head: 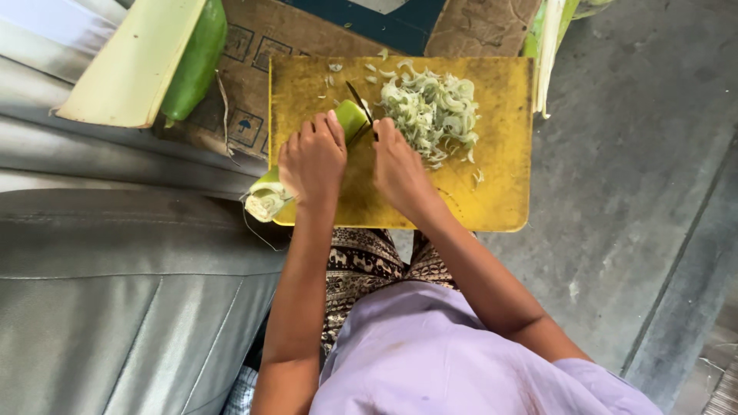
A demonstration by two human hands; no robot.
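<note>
Two hands worked the slicing step: our left hand (311, 157) clamped the green stalk (347, 121) at the yellow cutting board's (500, 177) ten o'clock, our right hand (398, 165) gripped the knife (360, 104), and advancing the stalk seemed next.

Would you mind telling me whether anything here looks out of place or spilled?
A few shreds lie scattered apart from the main pile of slices on the yellow cutting board. The green stem under the left hand overhangs the board's edge. Nothing looks damaged.
</note>
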